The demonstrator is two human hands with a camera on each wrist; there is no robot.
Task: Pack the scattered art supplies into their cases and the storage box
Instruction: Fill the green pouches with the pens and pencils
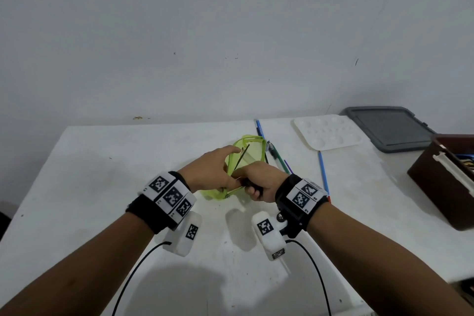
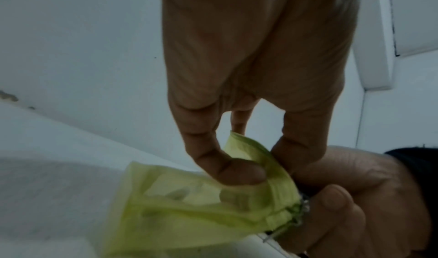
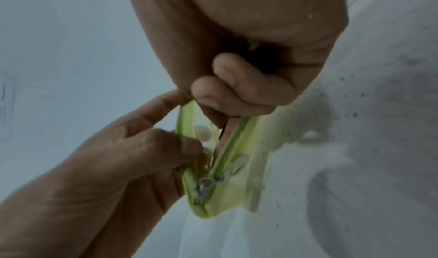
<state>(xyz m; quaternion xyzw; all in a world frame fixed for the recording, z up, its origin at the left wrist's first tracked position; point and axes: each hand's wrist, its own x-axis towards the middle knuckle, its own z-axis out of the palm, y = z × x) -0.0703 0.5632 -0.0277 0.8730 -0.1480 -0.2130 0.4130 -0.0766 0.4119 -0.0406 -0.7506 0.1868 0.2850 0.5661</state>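
pouch (image 1: 250, 155) | translucent lime, zip open | left hand (image 1: 209, 170) pinches rim | right hand (image 1: 261, 183) grips black tool (image 1: 252, 187)

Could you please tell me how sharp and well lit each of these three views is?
Head view: evenly lit, wide-angle bend, soft shadows on the white table. Left wrist view: dim, the translucent green zip pouch smeared with blur. Right wrist view: dim and soft, though the pouch's metal zip slider stays readable.

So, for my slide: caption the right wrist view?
Left hand holds the green zip pouch open while the right hand reaches in.
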